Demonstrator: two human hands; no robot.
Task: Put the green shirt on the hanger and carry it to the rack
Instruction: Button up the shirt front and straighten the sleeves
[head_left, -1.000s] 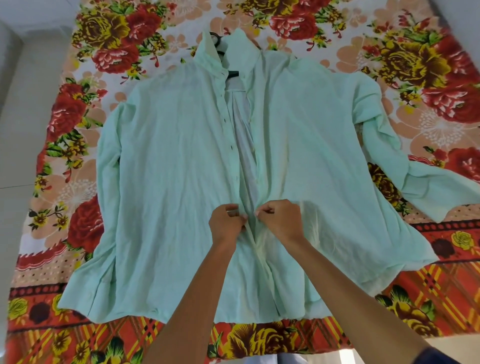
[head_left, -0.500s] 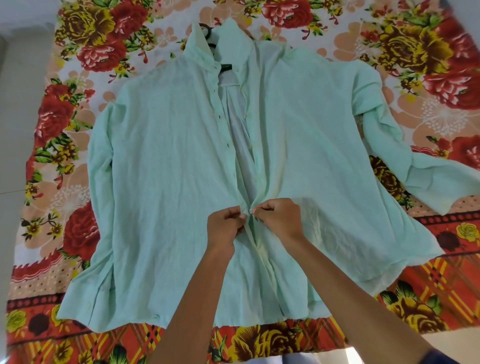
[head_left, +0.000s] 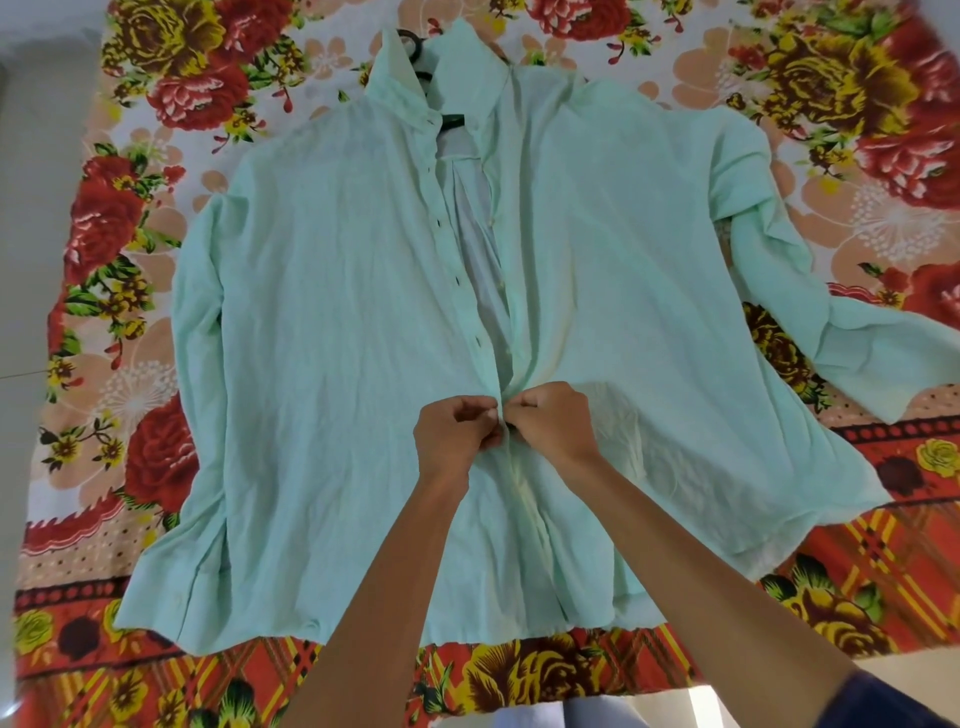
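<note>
The pale green shirt (head_left: 332, 322) lies spread face up on a flowered bedsheet, sleeves out to both sides. A black hanger (head_left: 451, 122) sits inside it; only its hook by the collar and a short piece at the neck show. The front is open from the collar down to my hands. My left hand (head_left: 455, 432) pinches the left front edge at mid-chest. My right hand (head_left: 557, 420) pinches the right front edge, knuckles nearly touching the left hand. Both edges meet between my fingers.
The bedsheet (head_left: 130, 400) with red and yellow flowers covers the bed under the shirt. Pale floor (head_left: 31, 218) runs along the left side. The right sleeve (head_left: 857, 353) is bent and reaches the frame's right edge.
Both hands stay at the same spot on the shirt front, drawn slightly closer together. The view has shifted a little; the shirt has not moved.
</note>
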